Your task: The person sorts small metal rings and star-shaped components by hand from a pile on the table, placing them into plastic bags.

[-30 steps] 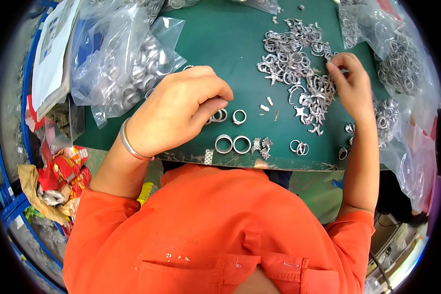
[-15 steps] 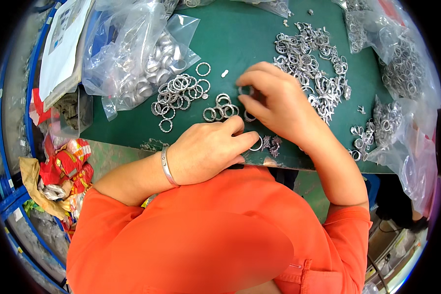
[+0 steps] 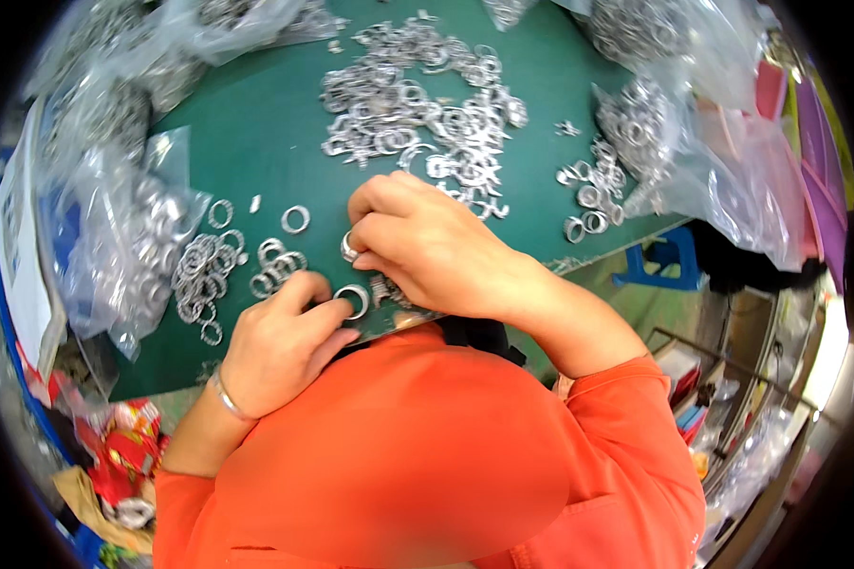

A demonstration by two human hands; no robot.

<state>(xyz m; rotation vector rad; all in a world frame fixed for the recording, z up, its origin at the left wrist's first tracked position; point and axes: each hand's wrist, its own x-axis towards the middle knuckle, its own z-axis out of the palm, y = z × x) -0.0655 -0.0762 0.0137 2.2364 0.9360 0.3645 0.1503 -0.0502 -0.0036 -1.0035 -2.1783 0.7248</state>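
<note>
My left hand (image 3: 289,330) rests near the table's front edge, thumb and forefinger closed on a silver ring (image 3: 362,290) that stands out past the fingertips. To its right, my right hand (image 3: 427,245) pinches a second ring (image 3: 348,248) between fingers and thumb. A single plain ring (image 3: 295,220) lies on the green table just beyond both hands. Left of it are a small group of textured rings (image 3: 271,268) and a larger pile of them (image 3: 202,272). Partly under my right hand sit some small dark pieces (image 3: 381,288).
A wide heap of silver rings (image 3: 417,104) spreads over the middle of the green table (image 3: 247,123). Clear bags of rings (image 3: 152,223) line the left side, with another bag (image 3: 636,119) at the right. Loose rings (image 3: 593,194) lie beside that one. A blue stool (image 3: 669,258) stands below.
The view has swung right. My right hand has let go of a ring, which now lies on the table, and has drawn back to take hold of another. My left hand keeps its ring.
</note>
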